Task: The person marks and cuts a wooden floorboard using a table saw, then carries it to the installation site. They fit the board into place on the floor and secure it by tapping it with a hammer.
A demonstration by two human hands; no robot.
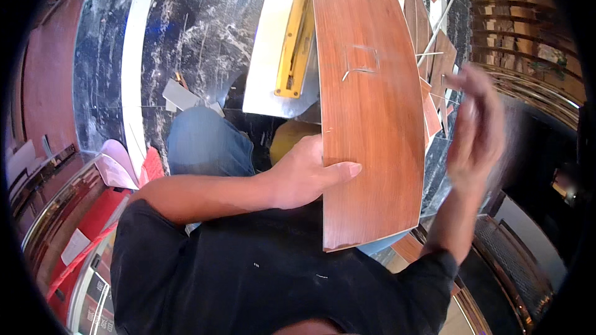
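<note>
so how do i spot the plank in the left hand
Over the dark, white-streaked floor, find the bare left hand. It grips a long, reddish-brown wooden plank. Unlike the smaller brown wooden scraps to its right, it bears a faint square outline.

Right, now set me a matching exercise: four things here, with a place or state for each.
Things:
1. Long reddish-brown wood-grain plank
2. Person's left hand
3. Person's right hand
4. Long yellow bar-shaped tool

Places and states:
A. Raised and blurred, apart from the plank, on its right
B. Bears a roughly square mark
C. Against a pale silvery panel
D. Grips an edge, thumb on top

Pairs: 1-B, 2-D, 3-A, 4-C.
</note>
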